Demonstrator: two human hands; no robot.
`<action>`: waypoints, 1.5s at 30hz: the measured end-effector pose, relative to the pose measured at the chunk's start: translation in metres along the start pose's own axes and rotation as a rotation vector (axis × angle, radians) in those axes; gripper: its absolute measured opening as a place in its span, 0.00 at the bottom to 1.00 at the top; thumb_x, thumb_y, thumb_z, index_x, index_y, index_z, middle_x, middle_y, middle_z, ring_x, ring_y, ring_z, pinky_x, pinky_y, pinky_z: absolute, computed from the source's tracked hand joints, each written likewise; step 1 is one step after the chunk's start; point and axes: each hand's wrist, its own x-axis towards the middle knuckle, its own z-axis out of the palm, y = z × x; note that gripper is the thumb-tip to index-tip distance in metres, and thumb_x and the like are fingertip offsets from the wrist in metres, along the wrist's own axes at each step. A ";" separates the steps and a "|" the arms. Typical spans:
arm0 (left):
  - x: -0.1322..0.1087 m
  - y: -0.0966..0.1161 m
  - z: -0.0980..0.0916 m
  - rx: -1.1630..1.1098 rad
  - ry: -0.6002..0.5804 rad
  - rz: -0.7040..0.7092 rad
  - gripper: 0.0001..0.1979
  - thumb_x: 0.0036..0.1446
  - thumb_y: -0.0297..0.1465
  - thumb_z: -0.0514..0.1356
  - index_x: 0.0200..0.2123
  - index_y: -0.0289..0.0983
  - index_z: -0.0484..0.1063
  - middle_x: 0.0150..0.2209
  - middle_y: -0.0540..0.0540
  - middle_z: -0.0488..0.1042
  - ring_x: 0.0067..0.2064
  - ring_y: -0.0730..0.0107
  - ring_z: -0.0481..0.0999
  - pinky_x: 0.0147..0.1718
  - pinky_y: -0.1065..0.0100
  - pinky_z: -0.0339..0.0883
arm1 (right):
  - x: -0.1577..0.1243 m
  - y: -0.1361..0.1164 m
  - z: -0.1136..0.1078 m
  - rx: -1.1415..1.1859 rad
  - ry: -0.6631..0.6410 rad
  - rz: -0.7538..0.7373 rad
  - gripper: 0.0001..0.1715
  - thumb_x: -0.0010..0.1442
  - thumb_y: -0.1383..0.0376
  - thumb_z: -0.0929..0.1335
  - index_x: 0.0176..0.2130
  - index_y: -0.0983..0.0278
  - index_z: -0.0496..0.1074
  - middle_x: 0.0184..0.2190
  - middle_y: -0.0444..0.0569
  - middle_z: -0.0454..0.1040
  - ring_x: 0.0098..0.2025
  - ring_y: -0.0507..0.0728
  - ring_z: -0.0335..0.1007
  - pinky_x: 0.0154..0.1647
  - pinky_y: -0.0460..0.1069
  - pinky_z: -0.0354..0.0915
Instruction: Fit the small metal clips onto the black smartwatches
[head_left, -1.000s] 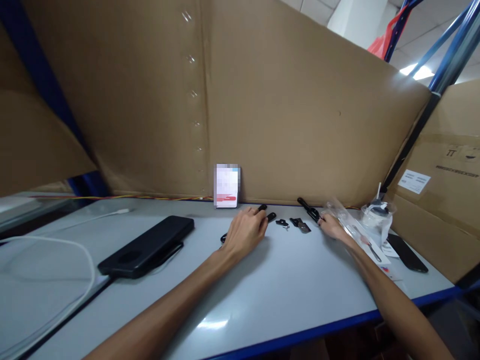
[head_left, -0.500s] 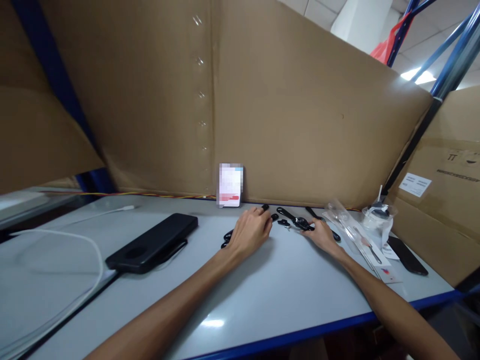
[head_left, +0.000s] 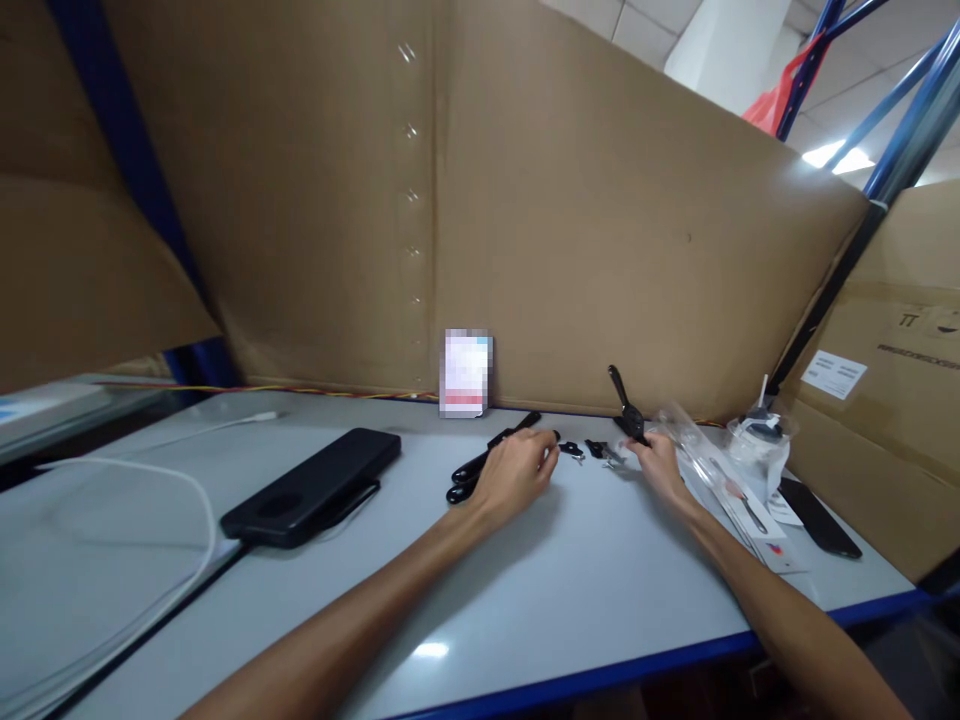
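My right hand (head_left: 655, 462) is closed on one handle of a black spokeshave (head_left: 628, 408), held tilted up with its other handle pointing at the cardboard. Small black metal parts (head_left: 598, 449) lie on the table just left of that hand. My left hand (head_left: 517, 468) rests at the table with curled fingers around the end of a second black spokeshave (head_left: 471, 468). Another black handle (head_left: 459, 494) lies alongside it, partly under the wrist. The palm hides the middle of these tools.
A phone (head_left: 465, 372) leans on the cardboard wall (head_left: 570, 220). At left are a black power bank (head_left: 315, 485) and a white cable (head_left: 202, 500). To the right lie clear packaging (head_left: 750, 510), a lidded cup (head_left: 759, 430) and a dark flat phone-like object (head_left: 819, 518).
My right hand has raised the spokeshave from lying low to a steep tilt, uncovering small parts beside it. My left hand has shifted slightly, showing more of the black tools under it.
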 end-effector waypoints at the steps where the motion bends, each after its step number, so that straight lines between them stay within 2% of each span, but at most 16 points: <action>1: 0.000 0.002 0.005 -0.122 -0.019 -0.019 0.09 0.64 0.31 0.54 0.33 0.38 0.73 0.29 0.46 0.74 0.32 0.64 0.72 0.33 0.65 0.57 | -0.005 -0.005 0.002 0.148 -0.050 0.083 0.13 0.50 0.58 0.72 0.23 0.63 0.68 0.15 0.37 0.55 0.19 0.50 0.49 0.21 0.46 0.46; 3: 0.000 0.006 0.018 -0.406 -0.057 -0.080 0.09 0.62 0.36 0.58 0.37 0.37 0.73 0.25 0.50 0.72 0.29 0.67 0.70 0.30 0.67 0.58 | -0.017 -0.015 0.008 0.404 -0.175 0.236 0.18 0.47 0.54 0.74 0.29 0.63 0.70 0.15 0.32 0.48 0.17 0.47 0.39 0.18 0.45 0.38; 5: -0.001 0.010 0.031 -0.686 -0.105 -0.167 0.13 0.58 0.40 0.61 0.41 0.36 0.71 0.24 0.51 0.72 0.25 0.69 0.70 0.27 0.69 0.59 | -0.031 -0.025 0.014 0.535 -0.267 0.295 0.22 0.44 0.52 0.77 0.31 0.64 0.70 0.15 0.30 0.45 0.17 0.46 0.34 0.16 0.45 0.35; 7: -0.003 0.013 0.040 -0.877 -0.172 -0.226 0.17 0.55 0.44 0.63 0.37 0.36 0.70 0.23 0.51 0.73 0.23 0.70 0.69 0.24 0.69 0.59 | -0.043 -0.031 0.020 0.588 -0.321 0.313 0.24 0.44 0.52 0.78 0.32 0.64 0.69 0.15 0.29 0.46 0.17 0.45 0.34 0.16 0.45 0.34; 10: -0.006 0.013 0.043 -0.997 -0.214 -0.260 0.20 0.50 0.48 0.66 0.28 0.36 0.69 0.23 0.49 0.72 0.23 0.72 0.68 0.23 0.70 0.58 | -0.053 -0.036 0.026 0.596 -0.353 0.328 0.25 0.44 0.51 0.78 0.32 0.63 0.68 0.16 0.29 0.46 0.18 0.45 0.35 0.16 0.45 0.34; 14: -0.006 0.009 0.035 -1.010 -0.083 -0.332 0.21 0.48 0.48 0.67 0.24 0.36 0.68 0.21 0.50 0.71 0.21 0.75 0.64 0.23 0.70 0.56 | -0.055 -0.038 0.025 0.511 -0.306 0.259 0.26 0.45 0.49 0.78 0.33 0.63 0.69 0.16 0.31 0.49 0.18 0.46 0.40 0.17 0.45 0.37; 17: -0.004 0.007 0.030 -0.950 0.048 -0.322 0.21 0.49 0.49 0.65 0.23 0.36 0.67 0.21 0.49 0.71 0.21 0.75 0.64 0.23 0.70 0.56 | -0.054 -0.036 0.025 0.436 -0.285 0.206 0.26 0.49 0.45 0.75 0.32 0.63 0.69 0.18 0.34 0.53 0.18 0.46 0.44 0.18 0.45 0.40; 20: -0.003 0.006 0.027 -0.939 0.081 -0.305 0.22 0.50 0.49 0.65 0.23 0.37 0.65 0.20 0.50 0.71 0.21 0.75 0.64 0.22 0.70 0.56 | -0.055 -0.033 0.028 0.410 -0.303 0.236 0.27 0.51 0.43 0.73 0.31 0.63 0.68 0.18 0.34 0.54 0.18 0.46 0.45 0.17 0.45 0.42; 24: -0.001 0.003 0.028 -0.990 0.051 -0.327 0.22 0.50 0.50 0.65 0.26 0.37 0.65 0.21 0.50 0.71 0.21 0.74 0.67 0.21 0.70 0.59 | -0.056 -0.032 0.029 0.422 -0.324 0.229 0.28 0.51 0.42 0.73 0.30 0.62 0.65 0.18 0.34 0.53 0.18 0.46 0.43 0.17 0.45 0.41; 29: 0.000 -0.001 0.030 -1.036 -0.137 -0.286 0.24 0.49 0.52 0.65 0.27 0.37 0.64 0.20 0.51 0.70 0.18 0.74 0.68 0.18 0.71 0.60 | -0.056 -0.034 0.027 0.431 -0.365 0.215 0.29 0.51 0.40 0.72 0.30 0.62 0.66 0.18 0.33 0.49 0.18 0.46 0.39 0.17 0.45 0.38; 33: -0.002 0.001 0.031 -1.052 -0.230 -0.209 0.25 0.52 0.54 0.64 0.28 0.37 0.66 0.20 0.52 0.68 0.18 0.76 0.65 0.17 0.71 0.59 | -0.057 -0.032 0.030 0.355 -0.435 0.161 0.30 0.54 0.39 0.70 0.28 0.62 0.67 0.16 0.35 0.50 0.18 0.47 0.42 0.17 0.46 0.39; 41: -0.007 0.010 0.027 -1.094 -0.228 -0.236 0.24 0.54 0.54 0.61 0.28 0.37 0.64 0.24 0.51 0.70 0.22 0.74 0.68 0.18 0.72 0.61 | -0.058 -0.028 0.032 0.298 -0.424 0.049 0.32 0.57 0.36 0.67 0.26 0.60 0.62 0.17 0.39 0.58 0.19 0.49 0.50 0.19 0.47 0.47; 45: -0.007 0.015 0.027 -1.059 -0.211 -0.233 0.26 0.53 0.56 0.62 0.29 0.39 0.62 0.23 0.52 0.69 0.20 0.74 0.67 0.17 0.72 0.61 | -0.059 -0.025 0.034 0.263 -0.408 0.005 0.35 0.58 0.33 0.65 0.25 0.60 0.61 0.18 0.40 0.60 0.18 0.50 0.51 0.20 0.48 0.48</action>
